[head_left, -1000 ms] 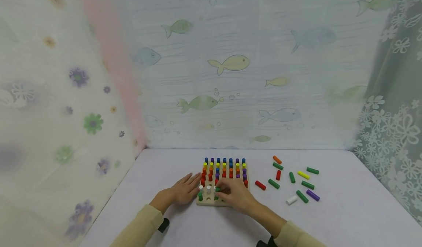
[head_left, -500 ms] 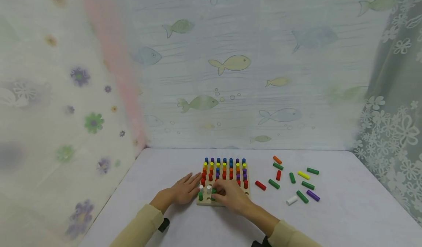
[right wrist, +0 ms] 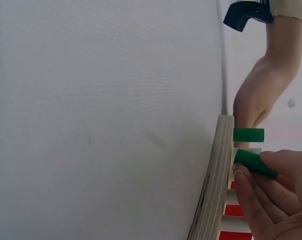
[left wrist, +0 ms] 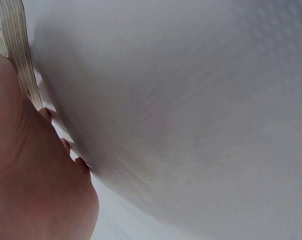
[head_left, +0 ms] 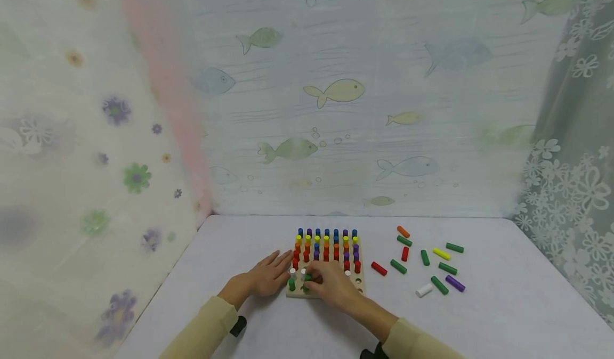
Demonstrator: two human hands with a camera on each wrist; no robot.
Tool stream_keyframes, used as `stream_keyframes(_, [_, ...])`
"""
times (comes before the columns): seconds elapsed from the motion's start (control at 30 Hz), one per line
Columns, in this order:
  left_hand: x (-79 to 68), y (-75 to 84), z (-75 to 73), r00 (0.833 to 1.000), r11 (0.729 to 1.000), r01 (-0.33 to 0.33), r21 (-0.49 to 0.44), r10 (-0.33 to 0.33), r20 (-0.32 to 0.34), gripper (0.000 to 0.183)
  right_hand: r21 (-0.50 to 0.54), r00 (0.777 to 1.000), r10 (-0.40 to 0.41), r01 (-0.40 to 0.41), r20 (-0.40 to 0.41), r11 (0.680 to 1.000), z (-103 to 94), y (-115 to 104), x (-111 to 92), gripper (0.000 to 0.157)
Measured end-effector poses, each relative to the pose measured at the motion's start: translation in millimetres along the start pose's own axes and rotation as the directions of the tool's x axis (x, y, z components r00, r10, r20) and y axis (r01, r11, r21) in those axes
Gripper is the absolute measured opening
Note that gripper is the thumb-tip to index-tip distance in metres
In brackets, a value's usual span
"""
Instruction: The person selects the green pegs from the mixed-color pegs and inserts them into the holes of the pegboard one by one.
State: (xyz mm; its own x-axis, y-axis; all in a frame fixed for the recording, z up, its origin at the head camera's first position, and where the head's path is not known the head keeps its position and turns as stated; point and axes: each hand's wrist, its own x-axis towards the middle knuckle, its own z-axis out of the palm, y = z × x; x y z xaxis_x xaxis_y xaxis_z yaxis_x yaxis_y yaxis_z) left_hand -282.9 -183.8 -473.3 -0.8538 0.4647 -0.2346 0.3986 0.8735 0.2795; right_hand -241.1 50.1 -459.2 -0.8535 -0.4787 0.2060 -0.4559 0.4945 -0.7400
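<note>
A wooden pegboard [head_left: 295, 295] lies on the table, holding rows of coloured pegs. My right hand [head_left: 333, 284] pinches a green peg [right wrist: 253, 163] between thumb and fingers over the board's front row. In the right wrist view this peg is tilted, its lower end close to the board's surface. Beside it a second green peg [right wrist: 248, 135] stands upright in the front left corner. Behind these stand white pegs [head_left: 293, 274], partly hidden by my right hand. My left hand [head_left: 266, 276] lies flat against the board's left side, fingers extended.
Several loose pegs lie scattered to the right of the board, among them a red peg [head_left: 379, 268], a white peg [head_left: 424, 290], a purple peg [head_left: 455, 283], a yellow peg [head_left: 442, 254] and an orange peg [head_left: 403, 231]. A patterned curtain [head_left: 336, 135] hangs behind the table.
My right hand has shifted left along the front row, carrying the green peg towards the corner peg. A white peg on the right has come into view. My left hand stays put.
</note>
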Motion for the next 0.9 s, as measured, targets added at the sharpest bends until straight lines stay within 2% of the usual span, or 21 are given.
stream_keyframes(0.67, [-1.0,3.0,-3.4,1.0,1.0,0.008,0.021,-0.008,0.011,0.063,-0.011,0.998,0.045,-0.044,0.053,0.999,7.5,-2.3,4.0,0.013])
stream_keyframes(0.9, [-0.6,3.1,-3.0,1.0,1.0,0.011,0.025,-0.012,0.008,0.062,-0.077,0.996,0.028,-0.022,0.079,0.997,10.1,-1.0,8.1,0.015])
